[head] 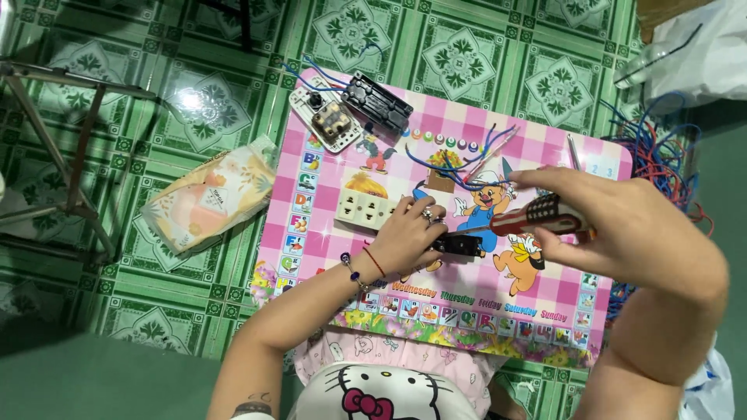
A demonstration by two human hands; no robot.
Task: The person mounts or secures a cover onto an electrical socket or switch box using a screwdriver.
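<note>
I see the right hand (622, 225) gripping a screwdriver (537, 218), its tip at the black part (459, 246) the left hand (408, 229) pins mid-table (545, 307); wires (661, 155) crowd the table's right edge.

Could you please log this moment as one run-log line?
left hand: pinning black part | right hand: grip on red screwdriver | surface: pink table

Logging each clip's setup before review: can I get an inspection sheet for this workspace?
Surface: pink checked cartoon table on green patterned floor tiles.
Job's things: red-handled screwdriver, small black part, cream socket plate.
Clutter: opened switch unit at the far corner; pastel packet on the floor.
Grippers: left hand steadies the black part; right hand holds the screwdriver.
Cables: blue wires on the table; wire bundle at right.
Surroundings: metal frame, plastic bag.
</note>
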